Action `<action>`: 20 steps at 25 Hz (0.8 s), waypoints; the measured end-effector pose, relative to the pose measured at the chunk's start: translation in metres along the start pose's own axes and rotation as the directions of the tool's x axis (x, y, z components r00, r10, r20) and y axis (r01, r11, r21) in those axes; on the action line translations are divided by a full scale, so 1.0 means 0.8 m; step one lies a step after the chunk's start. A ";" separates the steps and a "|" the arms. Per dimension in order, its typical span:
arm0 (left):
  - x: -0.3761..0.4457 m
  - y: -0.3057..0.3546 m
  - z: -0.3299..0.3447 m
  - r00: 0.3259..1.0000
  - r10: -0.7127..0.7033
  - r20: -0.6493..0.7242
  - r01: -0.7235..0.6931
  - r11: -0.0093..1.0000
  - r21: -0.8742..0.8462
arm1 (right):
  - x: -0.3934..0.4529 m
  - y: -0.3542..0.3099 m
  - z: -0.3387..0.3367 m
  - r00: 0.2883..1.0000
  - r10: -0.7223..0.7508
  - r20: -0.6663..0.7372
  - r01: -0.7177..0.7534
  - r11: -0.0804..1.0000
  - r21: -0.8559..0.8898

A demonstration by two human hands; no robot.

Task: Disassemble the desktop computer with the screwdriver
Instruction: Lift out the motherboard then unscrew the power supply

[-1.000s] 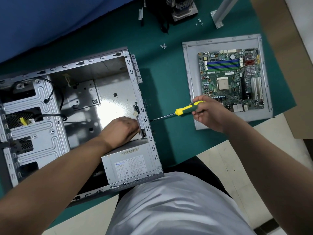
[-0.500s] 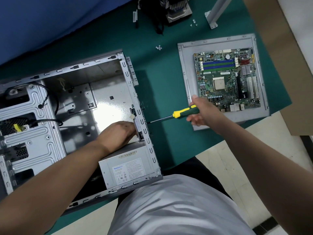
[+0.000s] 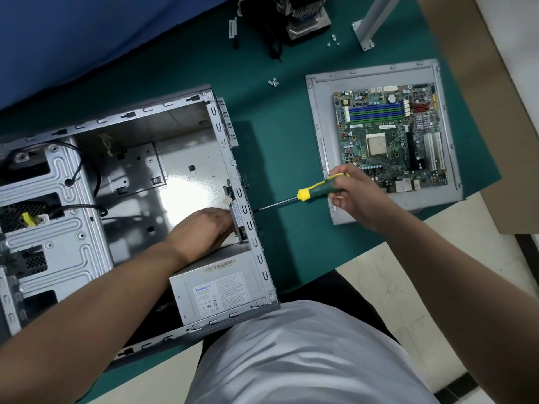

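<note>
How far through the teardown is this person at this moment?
Done: the motherboard lies out on the side panel, with a cooler and loose screws on the mat.

In hand: the right hand holds the screwdriver against the case's rear wall; the left hand reaches inside there.

Left: the power supply and the drive cage.

A repair workbench: green mat (image 3: pixel 291 147), opened computer case (image 3: pixel 163 123), bare motherboard (image 3: pixel 390 132), loose screws (image 3: pixel 273 81).

Green surface (image 3: pixel 291 147), blue cloth (image 3: pixel 87 39) behind.
Brown cardboard (image 3: pixel 472 83) lies along the right edge; pale tiled floor (image 3: pixel 408 275) shows below it.
</note>
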State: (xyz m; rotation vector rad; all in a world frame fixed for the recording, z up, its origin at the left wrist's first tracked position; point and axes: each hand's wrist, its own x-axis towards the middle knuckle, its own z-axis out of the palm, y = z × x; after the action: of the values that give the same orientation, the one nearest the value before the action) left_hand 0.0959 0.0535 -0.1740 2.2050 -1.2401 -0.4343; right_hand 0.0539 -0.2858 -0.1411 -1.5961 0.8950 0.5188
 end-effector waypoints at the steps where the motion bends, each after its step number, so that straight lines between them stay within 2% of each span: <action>1: 0.000 0.000 0.000 1.000 -0.001 -0.004 0.000 1.000 -0.001 | -0.001 -0.003 -0.001 0.998 0.045 0.039 -0.049 0.993 0.105; 2: 0.000 0.000 -0.001 1.000 -0.001 -0.007 0.001 1.000 0.001 | -0.002 -0.005 0.000 0.994 0.087 0.064 -0.093 0.990 0.107; 3: 0.000 0.000 -0.001 1.000 -0.001 -0.008 0.001 1.000 0.003 | -0.002 -0.005 -0.001 0.991 0.116 0.066 -0.118 0.993 0.025; 5: 0.001 0.001 -0.001 1.000 0.000 -0.005 0.000 1.000 0.008 | -0.002 -0.002 -0.001 1.000 0.030 0.003 -0.028 0.963 -0.267; 6: 0.001 0.001 -0.001 1.000 -0.001 -0.002 0.001 1.000 0.011 | -0.002 0.000 -0.001 1.000 -0.006 -0.017 0.001 0.968 -0.252; 9: 0.001 0.002 -0.002 1.000 -0.011 0.002 0.011 1.000 -0.006 | -0.005 0.003 -0.002 0.996 0.046 0.080 -0.058 0.987 0.151; 10: 0.001 0.002 -0.002 1.000 -0.013 0.003 0.014 1.000 -0.008 | -0.005 0.003 -0.002 0.991 0.074 0.113 -0.095 0.974 0.204; 11: 0.001 0.002 -0.002 1.000 -0.013 0.004 0.013 1.000 -0.003 | -0.002 0.006 -0.003 0.989 0.088 0.118 -0.111 0.974 0.200; 13: 0.001 0.002 -0.002 1.000 -0.013 0.010 0.013 1.000 0.009 | 0.000 0.008 0.000 0.996 0.066 0.063 -0.070 0.995 0.077; 17: 0.001 0.003 -0.005 1.000 -0.002 0.011 0.001 0.999 0.040 | -0.002 0.010 -0.002 0.988 0.080 0.132 -0.116 0.949 0.294; 20: 0.000 0.004 -0.005 1.000 -0.013 0.012 0.013 1.000 0.014 | -0.006 0.011 -0.001 0.990 0.093 0.102 -0.122 0.934 0.336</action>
State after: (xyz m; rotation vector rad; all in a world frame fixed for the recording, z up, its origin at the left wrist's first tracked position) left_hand 0.0959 0.0534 -0.1691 2.2263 -1.2393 -0.4454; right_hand 0.0440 -0.2860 -0.1431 -1.2058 0.9558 0.4740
